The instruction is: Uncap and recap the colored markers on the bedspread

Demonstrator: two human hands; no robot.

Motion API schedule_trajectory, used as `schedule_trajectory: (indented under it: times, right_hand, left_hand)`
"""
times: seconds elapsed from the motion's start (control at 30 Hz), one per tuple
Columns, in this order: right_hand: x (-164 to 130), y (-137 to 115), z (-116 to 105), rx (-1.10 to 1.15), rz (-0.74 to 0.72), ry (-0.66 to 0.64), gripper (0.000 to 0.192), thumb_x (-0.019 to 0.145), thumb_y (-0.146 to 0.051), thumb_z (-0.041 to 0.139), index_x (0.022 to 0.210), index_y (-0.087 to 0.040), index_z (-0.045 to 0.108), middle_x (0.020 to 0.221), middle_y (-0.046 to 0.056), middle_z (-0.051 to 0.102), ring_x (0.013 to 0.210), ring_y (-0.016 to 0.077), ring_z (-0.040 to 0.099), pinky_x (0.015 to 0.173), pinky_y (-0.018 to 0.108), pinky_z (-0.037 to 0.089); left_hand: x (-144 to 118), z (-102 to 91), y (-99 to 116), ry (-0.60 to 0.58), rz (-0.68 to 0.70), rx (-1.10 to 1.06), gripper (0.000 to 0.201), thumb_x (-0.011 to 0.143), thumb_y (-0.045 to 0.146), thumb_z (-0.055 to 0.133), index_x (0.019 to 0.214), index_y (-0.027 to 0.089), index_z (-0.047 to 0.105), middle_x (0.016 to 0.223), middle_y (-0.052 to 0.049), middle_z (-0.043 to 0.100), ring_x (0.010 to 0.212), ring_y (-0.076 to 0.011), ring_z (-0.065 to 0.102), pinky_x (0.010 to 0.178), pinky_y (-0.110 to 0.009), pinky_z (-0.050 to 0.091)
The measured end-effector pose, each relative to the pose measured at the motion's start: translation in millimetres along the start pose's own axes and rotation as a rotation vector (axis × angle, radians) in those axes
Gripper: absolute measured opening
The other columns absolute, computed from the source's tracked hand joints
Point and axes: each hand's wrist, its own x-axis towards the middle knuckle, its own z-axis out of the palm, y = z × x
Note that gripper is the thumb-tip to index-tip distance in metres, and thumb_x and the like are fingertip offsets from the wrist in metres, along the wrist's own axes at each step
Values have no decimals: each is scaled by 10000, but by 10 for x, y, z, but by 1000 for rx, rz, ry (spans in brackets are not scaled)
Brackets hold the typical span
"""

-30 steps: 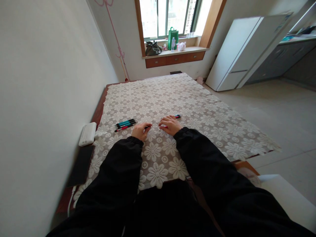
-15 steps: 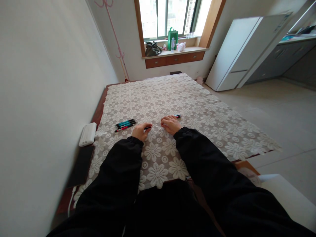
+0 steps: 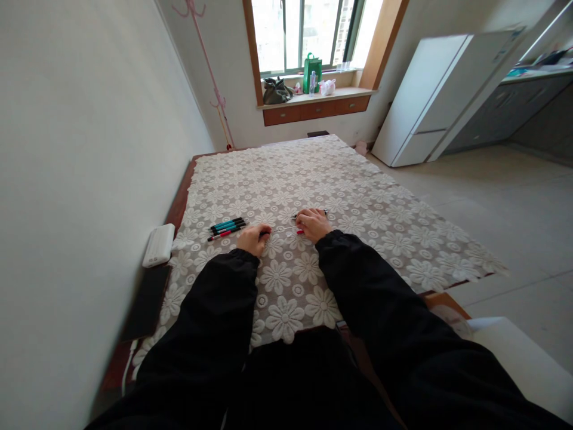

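Note:
My left hand [image 3: 253, 240] pinches a black pen part, mostly hidden by the fingers. From it a thin pale pen refill [image 3: 285, 229] stretches across to my right hand [image 3: 312, 224], whose fingers are closed at its other end. Just under the right fingers a small red piece [image 3: 300, 232] shows; whether it is held or lies on the cloth I cannot tell. A dark pen [image 3: 326, 211] lies partly hidden behind the right hand. To the left of my left hand, several teal-and-black pens [image 3: 227, 225] lie side by side, with a red, white and black pen [image 3: 221, 236] nearest me.
A flower-patterned lace cloth [image 3: 286, 319] covers the table. Along its left edge by the wall are a white power bank [image 3: 159, 245] and a dark flat tablet-like object [image 3: 147, 303] with a white cable [image 3: 129, 365]. A white chair-like surface [image 3: 514, 352] stands at lower right.
My right hand has shifted slightly right, away from the left, and more of the refill's gap shows. The red piece now shows under its fingers. Less of the black part shows at my left fingertips.

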Motion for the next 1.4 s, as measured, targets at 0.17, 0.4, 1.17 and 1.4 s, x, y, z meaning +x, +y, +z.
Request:
schedule_trajectory:
  times: [0.17, 0.4, 1.17, 1.4]
  right_hand:
    - [-2, -43, -19, -10, -28, -34, 69, 858, -208, 628, 849, -245, 686, 1099, 32, 692, 1094, 239, 549, 1010, 423, 310]
    - [-2, -28, 3, 6, -62, -37, 63, 851, -212, 634, 849, -246, 688, 1110, 28, 689, 1094, 242, 548, 1014, 438, 296]
    - [0, 93, -40, 76, -125, -36, 91, 866, -254, 625, 891, -247, 713, 1114, 50, 680, 1079, 241, 563, 995, 423, 363]
    - [-26, -26, 13, 103, -209, -56, 94, 857, -276, 660, 922, -262, 727, 1183, 52, 651, 1145, 245, 530, 1044, 432, 347]
  left_hand:
    - [3, -4, 33, 7, 5, 39, 204, 916, 272, 526, 1004, 229, 705, 982, -54, 740, 959, -230, 662, 873, -364, 521]
    - [5, 10, 35, -19, 99, 13, 106, 856, 280, 601, 865, 218, 687, 988, -50, 732, 989, -230, 650, 945, -380, 500]
    - [-33, -27, 93, -14, 123, 64, 110, 764, 246, 659, 856, 235, 719, 1053, -41, 730, 1053, -249, 631, 1001, -415, 488]
    - [-27, -16, 84, -26, 117, 65, 88, 804, 276, 667, 844, 239, 736, 1060, -39, 732, 1062, -245, 630, 1004, -420, 486]
